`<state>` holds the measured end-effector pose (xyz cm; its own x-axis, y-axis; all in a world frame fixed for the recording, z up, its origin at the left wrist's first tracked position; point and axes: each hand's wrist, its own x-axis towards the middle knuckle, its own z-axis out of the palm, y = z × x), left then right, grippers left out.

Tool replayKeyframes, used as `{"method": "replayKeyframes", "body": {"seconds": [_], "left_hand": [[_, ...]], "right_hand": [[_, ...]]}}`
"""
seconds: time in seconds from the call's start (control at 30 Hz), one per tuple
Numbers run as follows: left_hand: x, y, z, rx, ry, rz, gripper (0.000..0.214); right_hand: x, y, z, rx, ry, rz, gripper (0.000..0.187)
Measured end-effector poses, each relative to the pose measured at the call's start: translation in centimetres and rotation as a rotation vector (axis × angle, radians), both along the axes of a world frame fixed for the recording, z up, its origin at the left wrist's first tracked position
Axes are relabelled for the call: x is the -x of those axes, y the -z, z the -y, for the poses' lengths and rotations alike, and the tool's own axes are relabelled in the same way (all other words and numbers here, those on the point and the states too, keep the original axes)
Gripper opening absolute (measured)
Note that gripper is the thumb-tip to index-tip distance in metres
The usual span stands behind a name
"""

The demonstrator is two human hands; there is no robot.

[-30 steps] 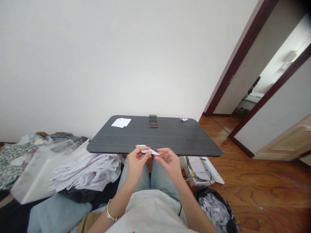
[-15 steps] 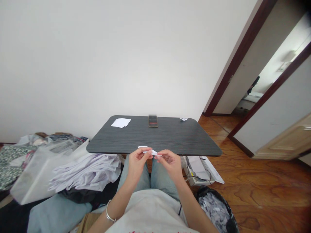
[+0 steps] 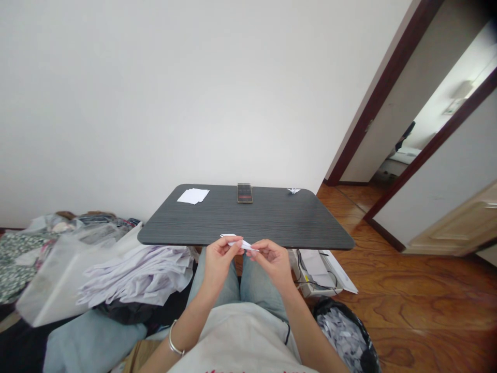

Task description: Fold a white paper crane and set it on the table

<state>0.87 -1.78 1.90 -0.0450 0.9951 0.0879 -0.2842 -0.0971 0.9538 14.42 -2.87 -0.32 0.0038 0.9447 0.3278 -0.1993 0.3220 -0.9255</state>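
Observation:
Between my hands, at the near edge of the dark table (image 3: 248,220), is a small piece of folded white paper (image 3: 246,245). My left hand (image 3: 222,257) pinches its left part between thumb and fingers, and a pointed end sticks out beyond the fingertips. The right end is pinched by my right hand (image 3: 273,259). Both thumbs partly cover the folds. At the table's far right lies a small folded paper figure (image 3: 293,191), winged in shape. A stack of white paper sheets (image 3: 193,196) rests at the far left.
A phone (image 3: 244,193) lies at the table's back middle. Folded white cloth (image 3: 143,274) and bags are piled at left. To the right on the floor stand a white box (image 3: 316,272) with cables and a black bag (image 3: 345,336) full of paper scraps.

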Motion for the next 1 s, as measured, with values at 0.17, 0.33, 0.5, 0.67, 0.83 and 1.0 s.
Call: {"method": "replayKeyframes", "body": {"seconds": [0.17,0.33,0.5,0.67,0.83,1.0], "left_hand": [[-0.06,-0.17,0.11,0.014,0.004,0.010,0.019],[-0.11,-0.46,0.29,0.023,0.002,0.019,0.018],[-0.09,-0.34,0.19,0.011,0.003,0.029,0.017],[-0.13,-0.32,0.24,-0.016,-0.007,0.016,0.017],[-0.12,-0.32,0.30,-0.031,-0.010,0.003,0.017],[-0.10,-0.19,0.24,-0.039,0.004,-0.005,0.016]], "right_hand": [[-0.01,0.27,-0.15,-0.005,0.009,0.005,0.008],[0.08,0.57,-0.28,-0.017,0.013,-0.035,0.009],[0.15,0.50,-0.24,-0.014,0.004,-0.067,0.008],[0.10,0.27,-0.19,-0.012,-0.005,-0.078,0.009],[-0.10,0.23,-0.19,-0.004,-0.023,-0.033,0.010],[-0.42,0.10,-0.15,-0.095,0.056,0.139,0.010]]}}
